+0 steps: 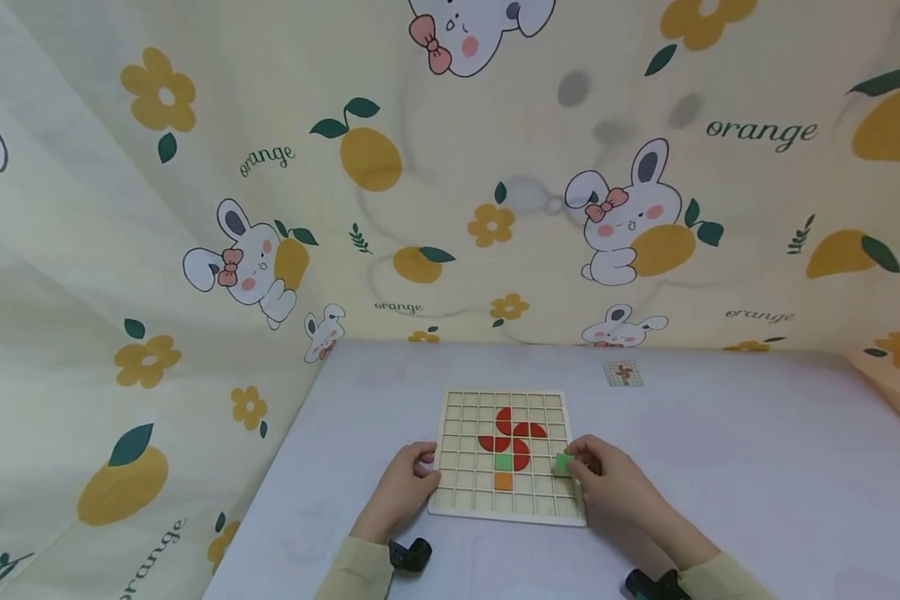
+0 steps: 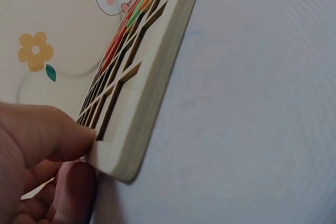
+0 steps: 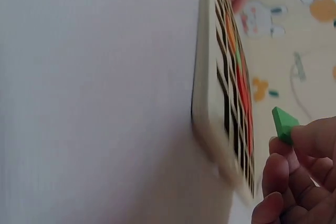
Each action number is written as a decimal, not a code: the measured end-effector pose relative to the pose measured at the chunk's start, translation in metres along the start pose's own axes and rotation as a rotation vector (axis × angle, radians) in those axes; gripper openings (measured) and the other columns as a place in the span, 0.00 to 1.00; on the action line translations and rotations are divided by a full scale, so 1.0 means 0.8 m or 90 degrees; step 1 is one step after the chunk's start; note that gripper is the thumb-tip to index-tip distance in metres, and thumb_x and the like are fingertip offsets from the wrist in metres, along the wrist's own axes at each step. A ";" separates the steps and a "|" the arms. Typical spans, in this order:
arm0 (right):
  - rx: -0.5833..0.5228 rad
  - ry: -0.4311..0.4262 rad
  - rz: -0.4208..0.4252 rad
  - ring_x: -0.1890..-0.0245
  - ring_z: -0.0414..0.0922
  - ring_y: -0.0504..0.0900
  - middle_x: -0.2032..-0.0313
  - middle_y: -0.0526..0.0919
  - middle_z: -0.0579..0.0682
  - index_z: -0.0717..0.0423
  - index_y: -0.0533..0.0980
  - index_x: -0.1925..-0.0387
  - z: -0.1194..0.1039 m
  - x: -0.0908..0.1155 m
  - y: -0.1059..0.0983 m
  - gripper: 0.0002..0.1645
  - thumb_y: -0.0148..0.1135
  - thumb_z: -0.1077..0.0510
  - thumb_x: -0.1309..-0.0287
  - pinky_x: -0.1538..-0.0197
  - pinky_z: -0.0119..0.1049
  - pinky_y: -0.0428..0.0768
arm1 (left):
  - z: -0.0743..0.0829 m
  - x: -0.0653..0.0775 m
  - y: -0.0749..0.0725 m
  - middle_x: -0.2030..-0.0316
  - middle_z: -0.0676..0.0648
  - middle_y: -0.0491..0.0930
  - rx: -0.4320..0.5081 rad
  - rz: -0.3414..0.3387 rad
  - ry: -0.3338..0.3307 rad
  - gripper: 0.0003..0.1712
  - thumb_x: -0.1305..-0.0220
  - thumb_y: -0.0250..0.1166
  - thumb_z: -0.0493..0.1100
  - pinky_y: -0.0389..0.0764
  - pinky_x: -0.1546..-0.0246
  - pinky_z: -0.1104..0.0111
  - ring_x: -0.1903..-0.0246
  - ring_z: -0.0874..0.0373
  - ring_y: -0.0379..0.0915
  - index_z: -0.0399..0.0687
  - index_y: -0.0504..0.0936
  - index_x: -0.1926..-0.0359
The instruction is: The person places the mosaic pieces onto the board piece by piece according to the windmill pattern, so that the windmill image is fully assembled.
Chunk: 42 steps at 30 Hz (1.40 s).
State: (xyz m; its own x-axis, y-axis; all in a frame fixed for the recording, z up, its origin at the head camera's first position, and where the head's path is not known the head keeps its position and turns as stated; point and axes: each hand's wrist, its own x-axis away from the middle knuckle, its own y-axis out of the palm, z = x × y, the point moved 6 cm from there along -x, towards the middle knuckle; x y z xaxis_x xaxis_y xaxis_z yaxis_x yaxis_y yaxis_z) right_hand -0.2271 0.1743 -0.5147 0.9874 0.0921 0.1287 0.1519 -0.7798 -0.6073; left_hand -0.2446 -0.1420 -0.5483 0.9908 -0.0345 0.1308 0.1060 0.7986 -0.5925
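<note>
A pale wooden grid board (image 1: 465, 496) lies on the table, with several red rounded tiles (image 1: 521, 454) forming a pinwheel in its middle. Below them sit a green square tile (image 1: 503, 462) and an orange square tile (image 1: 503, 482), one under the other. My left hand (image 1: 403, 487) grips the board's left edge between thumb and fingers; the left wrist view shows the thumb on the rim near a corner. Over the board's right side, my right hand (image 1: 611, 479) pinches another green tile (image 3: 284, 124) between thumb and fingertip, raised above the grid.
Toward the back right of the white table (image 1: 720, 433) lies a small pattern card (image 1: 623, 373) with a grid and a red figure. A cloth (image 1: 450, 208) printed with rabbits and oranges hangs behind and to the left. Dark wrist cameras (image 1: 411, 555) sit at both sleeves.
</note>
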 end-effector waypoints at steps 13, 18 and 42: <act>0.009 -0.108 -0.077 0.70 0.40 0.71 0.71 0.74 0.41 0.46 0.75 0.60 -0.053 0.014 0.067 0.05 0.61 0.56 0.37 0.69 0.33 0.71 | 0.004 0.001 0.000 0.55 0.53 0.72 0.003 -0.007 -0.011 0.27 0.40 0.66 0.40 0.72 0.66 0.65 0.61 0.58 0.68 0.47 0.74 0.39; 0.029 -0.145 -0.095 0.72 0.39 0.71 0.73 0.74 0.41 0.47 0.74 0.61 -0.061 0.021 0.083 0.05 0.62 0.56 0.38 0.70 0.32 0.71 | 0.004 0.000 0.000 0.55 0.53 0.72 0.010 -0.005 -0.009 0.26 0.40 0.66 0.40 0.72 0.65 0.65 0.61 0.58 0.68 0.47 0.74 0.40; 0.124 -0.165 -0.046 0.74 0.36 0.69 0.75 0.71 0.37 0.46 0.77 0.65 -0.073 0.022 0.099 0.07 0.65 0.60 0.44 0.70 0.32 0.69 | 0.002 0.001 -0.002 0.56 0.52 0.72 0.005 0.000 0.014 0.26 0.41 0.65 0.39 0.73 0.66 0.65 0.63 0.58 0.69 0.45 0.74 0.40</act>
State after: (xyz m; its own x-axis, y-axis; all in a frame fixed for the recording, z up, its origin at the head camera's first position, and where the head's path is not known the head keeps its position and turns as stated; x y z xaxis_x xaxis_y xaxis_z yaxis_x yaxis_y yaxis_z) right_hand -0.1999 0.0784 -0.5148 0.9483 0.3170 -0.0122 0.2026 -0.6349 -0.7455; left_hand -0.2440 -0.1426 -0.5460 0.9925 -0.0469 0.1133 0.1049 0.8030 -0.5867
